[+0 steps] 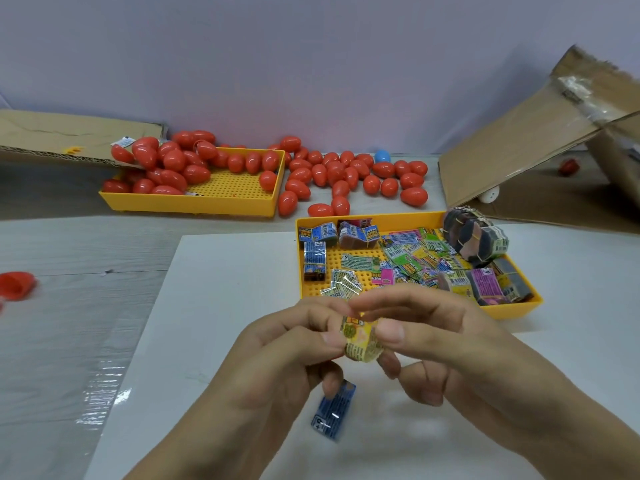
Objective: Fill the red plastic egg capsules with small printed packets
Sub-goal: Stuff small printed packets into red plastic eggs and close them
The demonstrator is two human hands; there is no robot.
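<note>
**Head view: two hands working a yellow packet, with many red eggs waiting behind**

Head view, looking down at a white table. Nearest the camera, a blue printed packet (333,412) is lying flat on a white board (214,306), just below the hands. Above it, the left hand (277,362) and the right hand (433,344) are meeting at the centre. Both are pinching a yellow printed packet (362,337), which is curling between the left fingertips and the right thumb and forefinger. A sliver of red may be showing under the packet, but whether a capsule half is sitting in the left palm is too hidden to tell.

Just beyond the hands, a yellow tray (512,308) is holding loose and bundled packets in many colours. At the far left edge, an open red capsule half (15,284) is lying well apart from the hands.

Farther back, a second yellow tray (194,202) is holding a heap of closed red eggs (173,164), and more red eggs (346,178) are lying scattered on the table beside it, with one blue egg (382,156) among them. Cardboard boxes are flanking both sides.

Judging by the large packet supply, the job appears to be far from finished; which eggs are already filled cannot be told.
</note>
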